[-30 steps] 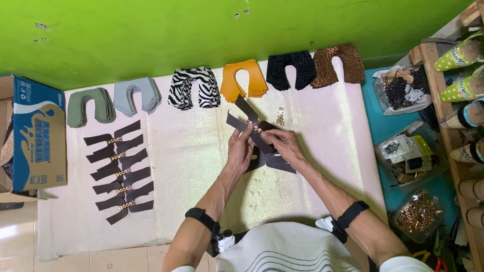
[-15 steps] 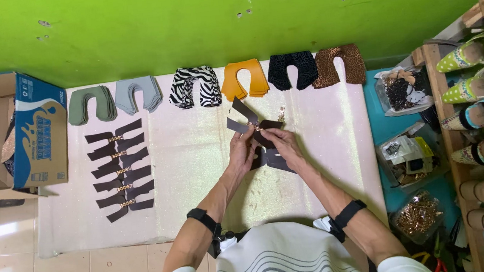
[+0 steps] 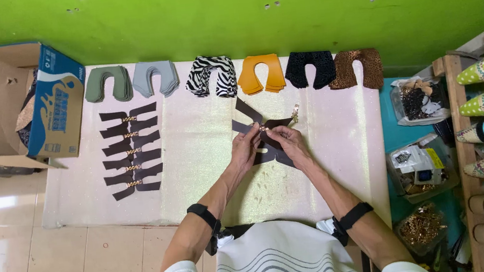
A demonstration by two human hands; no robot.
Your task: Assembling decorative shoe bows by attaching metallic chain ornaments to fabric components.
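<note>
At the centre of the frame, my left hand [image 3: 247, 145] and right hand [image 3: 286, 140] pinch dark straps [image 3: 260, 129] around a small gold chain [image 3: 264, 128]. They seem thin, light and floppy; gripping beside the chain suits best.

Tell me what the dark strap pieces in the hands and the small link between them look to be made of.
Dark strap pieces: thin, flat cut sheet, matte brown-black, probably leather or a synthetic; they hold crisp edges. Both hands, left hand and right hand, pinch them. Small link: gold-coloured and shiny, likely metal, though too small to confirm.
</note>
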